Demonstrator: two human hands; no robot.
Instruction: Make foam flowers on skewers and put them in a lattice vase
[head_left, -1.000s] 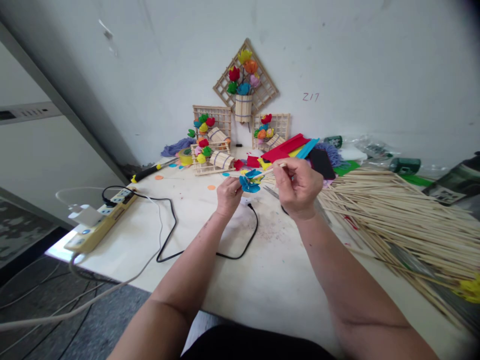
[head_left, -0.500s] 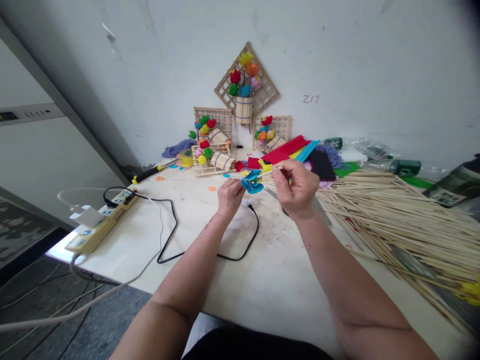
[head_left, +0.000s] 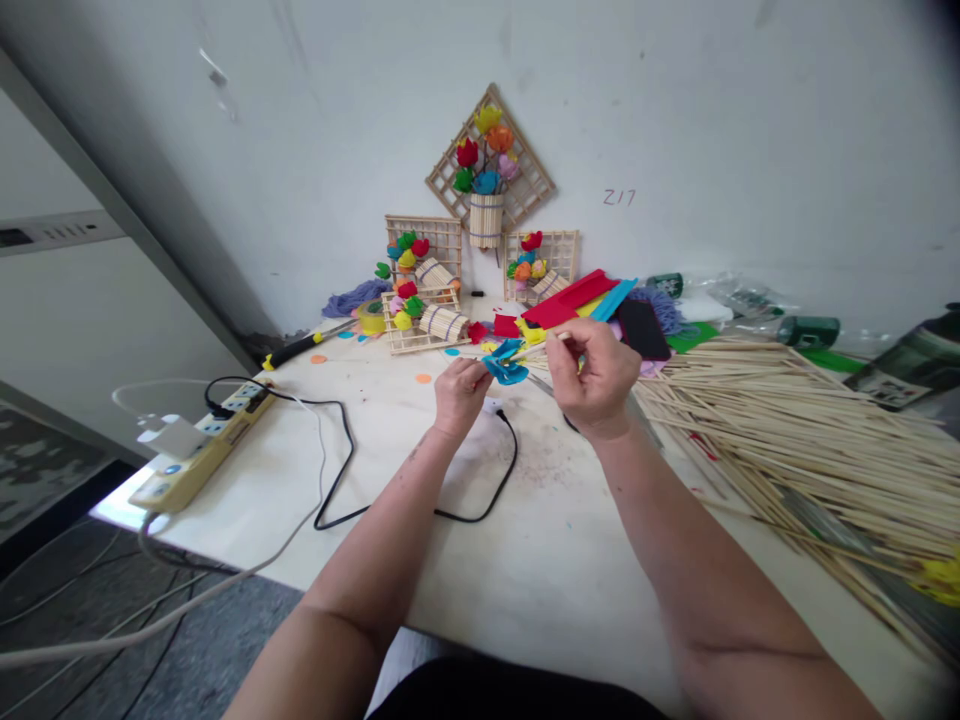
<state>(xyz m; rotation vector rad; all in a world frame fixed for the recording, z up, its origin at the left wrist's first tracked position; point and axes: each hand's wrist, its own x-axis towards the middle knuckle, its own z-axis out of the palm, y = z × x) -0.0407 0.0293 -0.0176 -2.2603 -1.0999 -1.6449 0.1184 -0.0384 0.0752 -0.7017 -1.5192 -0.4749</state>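
Blue foam flower (head_left: 503, 364) pinched by L hand (head_left: 459, 390) fingers | R hand (head_left: 596, 375) fingers pinch thin wooden stick (head_left: 541, 345) | keep stick centred w/ flower, steady above pale worktop (head_left: 525, 540)

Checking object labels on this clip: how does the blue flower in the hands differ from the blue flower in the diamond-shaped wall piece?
The held blue flower lies sideways on a thin stick between the left hand and right hand; the wall blue flower stands among other coloured flowers on a lattice. Both are blue.
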